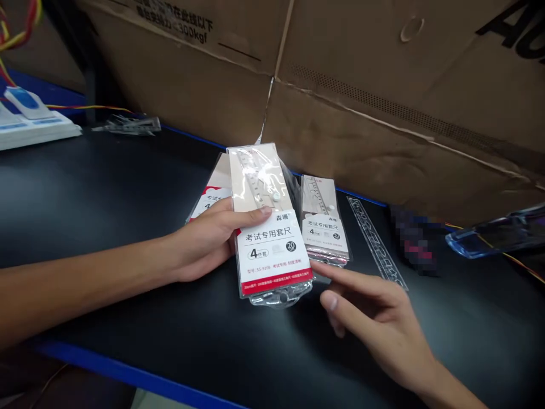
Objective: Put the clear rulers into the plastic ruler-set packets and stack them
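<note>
My left hand (pixel 217 233) grips a clear ruler-set packet (pixel 272 250) by its left edge, thumb on the front. The packet has a white card with a red stripe and is tilted over the table. My right hand (pixel 374 318) is at the packet's lower right corner, index finger stretched to its edge, thumb apart from it. Behind the held packet on the left, another packet (pixel 213 196) is partly hidden. A further packet (pixel 326 227) lies just to the right. Beside that lies a clear stencil ruler (pixel 377 244).
Cardboard (pixel 340 125) stands along the back of the black table (pixel 128 318). A white power strip (pixel 38 128) with cables and some clear plastic pieces (pixel 128 125) are at the back left. On the right are a blurred dark object (pixel 413 244) and a clear bluish item (pixel 489 233).
</note>
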`<control>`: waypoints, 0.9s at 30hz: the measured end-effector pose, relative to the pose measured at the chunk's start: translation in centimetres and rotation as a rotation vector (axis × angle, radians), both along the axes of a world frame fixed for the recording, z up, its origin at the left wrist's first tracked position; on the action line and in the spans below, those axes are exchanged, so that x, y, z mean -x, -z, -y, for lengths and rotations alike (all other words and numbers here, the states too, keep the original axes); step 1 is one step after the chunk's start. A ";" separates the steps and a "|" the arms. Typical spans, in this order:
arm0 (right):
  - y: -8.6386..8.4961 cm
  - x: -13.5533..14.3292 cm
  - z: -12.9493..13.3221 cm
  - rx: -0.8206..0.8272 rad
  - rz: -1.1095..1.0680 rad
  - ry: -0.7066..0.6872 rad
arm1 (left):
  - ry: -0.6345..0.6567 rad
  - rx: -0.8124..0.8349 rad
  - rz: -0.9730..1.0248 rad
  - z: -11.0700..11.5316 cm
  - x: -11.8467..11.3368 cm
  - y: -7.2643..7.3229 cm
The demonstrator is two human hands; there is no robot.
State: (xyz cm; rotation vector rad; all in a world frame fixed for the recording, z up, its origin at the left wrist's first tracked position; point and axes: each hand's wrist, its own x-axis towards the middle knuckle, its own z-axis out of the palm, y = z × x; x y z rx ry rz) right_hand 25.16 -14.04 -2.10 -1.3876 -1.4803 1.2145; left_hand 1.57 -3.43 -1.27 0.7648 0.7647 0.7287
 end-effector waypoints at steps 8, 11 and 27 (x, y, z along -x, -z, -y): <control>-0.7 -0.3 -0.3 -0.042 0.106 -0.022 | 0.081 -0.068 0.001 0.1 0.2 0.2; -0.9 -0.3 -0.4 -0.129 0.117 0.185 | 0.280 -0.069 -0.001 0.7 0.2 0.0; -0.3 0.5 -0.7 0.158 -0.238 -0.059 | 0.722 -0.283 -0.099 2.4 0.1 -0.5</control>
